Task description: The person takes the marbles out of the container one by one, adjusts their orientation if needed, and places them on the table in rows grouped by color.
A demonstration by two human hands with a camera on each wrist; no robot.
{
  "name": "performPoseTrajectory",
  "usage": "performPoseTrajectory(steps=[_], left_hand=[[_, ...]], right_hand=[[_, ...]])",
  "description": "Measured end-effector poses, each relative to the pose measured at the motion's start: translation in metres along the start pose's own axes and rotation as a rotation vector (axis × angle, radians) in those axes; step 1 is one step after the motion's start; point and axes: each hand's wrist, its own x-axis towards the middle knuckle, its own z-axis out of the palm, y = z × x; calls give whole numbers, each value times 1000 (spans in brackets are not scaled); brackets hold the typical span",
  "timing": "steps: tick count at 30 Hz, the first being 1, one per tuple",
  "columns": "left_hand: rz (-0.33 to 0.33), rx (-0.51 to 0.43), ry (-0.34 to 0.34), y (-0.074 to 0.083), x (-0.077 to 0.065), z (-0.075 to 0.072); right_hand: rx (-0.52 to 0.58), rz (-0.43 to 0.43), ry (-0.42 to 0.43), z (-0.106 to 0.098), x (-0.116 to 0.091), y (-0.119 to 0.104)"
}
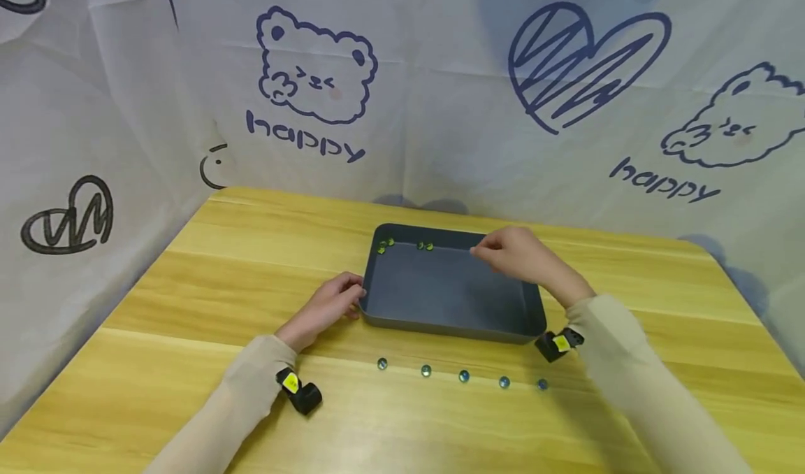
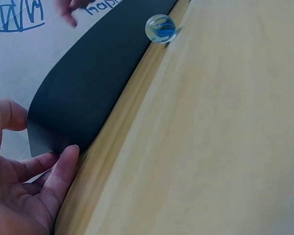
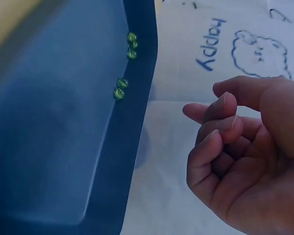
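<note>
A dark grey rectangular tray lies on the wooden table. My left hand is at its left side, fingers bent about the front left corner, as the left wrist view shows. My right hand hovers over the tray's back right part; its fingers are loosely curled, with nothing visible between them. Inside the tray, three green marbles cluster in the back left corner and a pair of green marbles sits along the back wall.
Several clear marbles with blue swirls, such as the middle marble, stand spaced in a row before the tray on the table. One blue-swirled marble shows in the left wrist view. A white printed cloth hangs behind the table.
</note>
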Motion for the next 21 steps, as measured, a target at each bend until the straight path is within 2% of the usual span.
performPoseTrajectory(steps=[10,16,21], left_hand=[[-15,-4,2,-3,-2,4],[0,4,5,-2,-1,1],[0,11,2,-1,1,0]], right_hand=[[-30,63,14,14,60,10],[-67,175,41,29,87,9],[-56,280,73,44,98,5]])
